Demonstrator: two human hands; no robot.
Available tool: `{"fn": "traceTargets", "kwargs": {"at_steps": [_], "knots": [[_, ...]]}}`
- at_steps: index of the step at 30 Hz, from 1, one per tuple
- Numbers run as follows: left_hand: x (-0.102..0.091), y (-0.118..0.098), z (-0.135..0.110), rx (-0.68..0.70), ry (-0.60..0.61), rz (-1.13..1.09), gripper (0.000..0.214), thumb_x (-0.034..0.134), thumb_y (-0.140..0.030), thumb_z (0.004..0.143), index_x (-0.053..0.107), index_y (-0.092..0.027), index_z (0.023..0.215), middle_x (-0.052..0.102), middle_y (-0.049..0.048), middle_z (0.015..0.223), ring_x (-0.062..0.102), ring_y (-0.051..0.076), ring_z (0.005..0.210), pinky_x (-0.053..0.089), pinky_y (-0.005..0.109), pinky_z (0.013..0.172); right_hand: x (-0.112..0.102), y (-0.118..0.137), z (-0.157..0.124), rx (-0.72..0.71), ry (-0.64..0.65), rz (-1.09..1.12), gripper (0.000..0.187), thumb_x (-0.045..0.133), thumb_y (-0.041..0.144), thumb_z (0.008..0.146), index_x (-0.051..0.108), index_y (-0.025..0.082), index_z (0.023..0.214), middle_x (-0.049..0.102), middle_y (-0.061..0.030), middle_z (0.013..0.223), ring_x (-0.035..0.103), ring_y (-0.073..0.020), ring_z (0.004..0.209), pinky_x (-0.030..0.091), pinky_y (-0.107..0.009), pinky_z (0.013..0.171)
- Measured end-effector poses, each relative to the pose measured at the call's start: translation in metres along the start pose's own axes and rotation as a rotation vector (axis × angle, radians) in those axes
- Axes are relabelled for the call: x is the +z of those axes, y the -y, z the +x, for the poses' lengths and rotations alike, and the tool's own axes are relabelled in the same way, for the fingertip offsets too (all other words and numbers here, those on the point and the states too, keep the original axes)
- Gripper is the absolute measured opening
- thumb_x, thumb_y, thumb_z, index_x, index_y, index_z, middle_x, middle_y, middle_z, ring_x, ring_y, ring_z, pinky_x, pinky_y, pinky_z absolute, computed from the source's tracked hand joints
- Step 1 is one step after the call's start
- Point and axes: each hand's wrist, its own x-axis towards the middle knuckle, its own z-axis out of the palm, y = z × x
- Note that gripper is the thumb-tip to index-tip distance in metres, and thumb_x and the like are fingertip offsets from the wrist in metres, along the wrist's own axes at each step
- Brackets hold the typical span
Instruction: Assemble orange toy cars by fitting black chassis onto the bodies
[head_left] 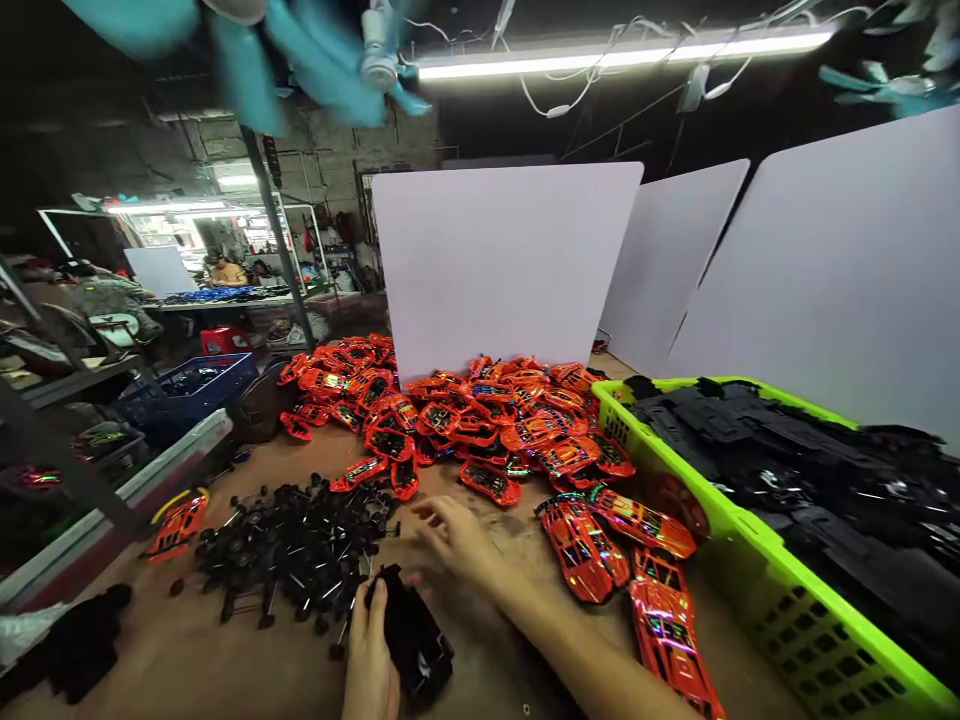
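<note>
My left hand (371, 655) grips a black toy car chassis (412, 640) low on the brown table (225, 660), thumb on top of it. My right hand (454, 535) hovers above the table with its fingers spread, reaching toward a pile of small black wheels on metal axles (296, 550); nothing is in it. A large heap of orange toy car bodies (465, 425) lies behind the hands, and a few more orange bodies (600, 550) lie to the right of my right forearm.
A lime green basket (750, 570) full of black chassis parts stands at the right. White boards (502, 265) stand upright behind the heap. A blue crate (191, 385) and shelves are at the left. A person sits far back left.
</note>
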Motion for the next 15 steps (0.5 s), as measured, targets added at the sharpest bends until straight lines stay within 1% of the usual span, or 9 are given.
{"fn": "traceTargets", "kwargs": {"at_steps": [2, 3, 4, 6, 8, 9, 11, 13, 15], "knots": [[-0.009, -0.006, -0.003, -0.054, 0.061, 0.019, 0.044, 0.080, -0.044, 0.069, 0.057, -0.023, 0.101, 0.075, 0.0068, 0.086, 0.073, 0.030, 0.091, 0.057, 0.040, 0.079, 0.039, 0.008, 0.024, 0.022, 0.057, -0.019, 0.024, 0.066, 0.020, 0.085, 0.065, 0.023, 0.108, 0.068, -0.0036, 0.103, 0.066, -0.0176, 0.091, 0.050, -0.027, 0.080], [-0.013, -0.009, -0.003, -0.075, 0.065, 0.030, 0.048, 0.081, -0.046, 0.067, 0.057, -0.023, 0.100, 0.075, 0.0061, 0.085, 0.074, 0.030, 0.089, 0.057, 0.039, 0.077, 0.053, 0.009, 0.034, 0.022, 0.068, -0.030, 0.025, 0.070, 0.019, 0.080, 0.066, 0.022, 0.105, 0.068, -0.0041, 0.104, 0.066, -0.0189, 0.091, 0.050, -0.028, 0.081], [-0.016, -0.012, -0.003, -0.091, 0.063, 0.034, 0.049, 0.082, -0.046, 0.065, 0.056, -0.023, 0.100, 0.075, 0.0057, 0.086, 0.074, 0.029, 0.088, 0.057, 0.038, 0.075, 0.064, 0.009, 0.042, 0.024, 0.067, -0.043, 0.026, 0.072, 0.017, 0.076, 0.067, 0.021, 0.101, 0.067, -0.0050, 0.104, 0.065, -0.0203, 0.091, 0.050, -0.030, 0.081], [-0.022, -0.016, -0.002, -0.128, 0.065, 0.004, 0.049, 0.083, -0.045, 0.064, 0.056, -0.023, 0.099, 0.075, 0.0050, 0.087, 0.074, 0.028, 0.088, 0.057, 0.037, 0.075, 0.076, 0.004, 0.055, 0.036, 0.045, -0.056, 0.023, 0.071, 0.013, 0.073, 0.068, 0.019, 0.095, 0.067, -0.0072, 0.103, 0.064, -0.0223, 0.091, 0.049, -0.033, 0.082], [-0.026, -0.020, 0.002, -0.158, 0.110, -0.043, 0.047, 0.083, -0.038, 0.062, 0.058, -0.023, 0.099, 0.075, 0.0046, 0.088, 0.074, 0.029, 0.090, 0.057, 0.037, 0.076, 0.078, -0.002, 0.066, 0.064, 0.003, -0.051, 0.018, 0.064, 0.011, 0.077, 0.068, 0.017, 0.093, 0.067, -0.0074, 0.097, 0.064, -0.0210, 0.088, 0.049, -0.032, 0.081], [-0.027, -0.021, 0.004, -0.161, 0.143, -0.051, 0.047, 0.083, -0.034, 0.061, 0.058, -0.023, 0.099, 0.075, 0.0047, 0.089, 0.073, 0.029, 0.091, 0.057, 0.037, 0.076, 0.077, -0.004, 0.071, 0.075, -0.014, -0.040, 0.017, 0.061, 0.010, 0.079, 0.068, 0.017, 0.093, 0.068, -0.0064, 0.094, 0.064, -0.0194, 0.085, 0.049, -0.031, 0.079], [-0.027, -0.022, 0.009, -0.151, 0.221, -0.021, 0.049, 0.084, -0.028, 0.059, 0.059, -0.023, 0.101, 0.076, 0.0054, 0.093, 0.073, 0.030, 0.092, 0.057, 0.038, 0.077, 0.070, -0.008, 0.076, 0.077, -0.026, -0.008, 0.015, 0.060, 0.011, 0.080, 0.069, 0.018, 0.091, 0.068, -0.0041, 0.088, 0.063, -0.0169, 0.079, 0.050, -0.028, 0.076], [-0.023, -0.024, 0.014, -0.136, 0.274, 0.038, 0.054, 0.085, -0.027, 0.060, 0.058, -0.024, 0.107, 0.076, 0.0062, 0.097, 0.073, 0.029, 0.091, 0.057, 0.039, 0.077, 0.059, -0.009, 0.072, 0.064, -0.024, 0.028, 0.013, 0.063, 0.011, 0.080, 0.069, 0.017, 0.089, 0.069, -0.0035, 0.086, 0.063, -0.0162, 0.078, 0.050, -0.027, 0.075], [-0.019, -0.025, 0.018, -0.126, 0.291, 0.082, 0.060, 0.086, -0.029, 0.061, 0.057, -0.024, 0.114, 0.077, 0.0070, 0.100, 0.073, 0.029, 0.095, 0.057, 0.038, 0.079, 0.046, -0.008, 0.056, 0.052, -0.023, 0.068, 0.015, 0.061, 0.014, 0.083, 0.069, 0.016, 0.095, 0.071, -0.0039, 0.090, 0.064, -0.0156, 0.079, 0.050, -0.025, 0.073]]}}
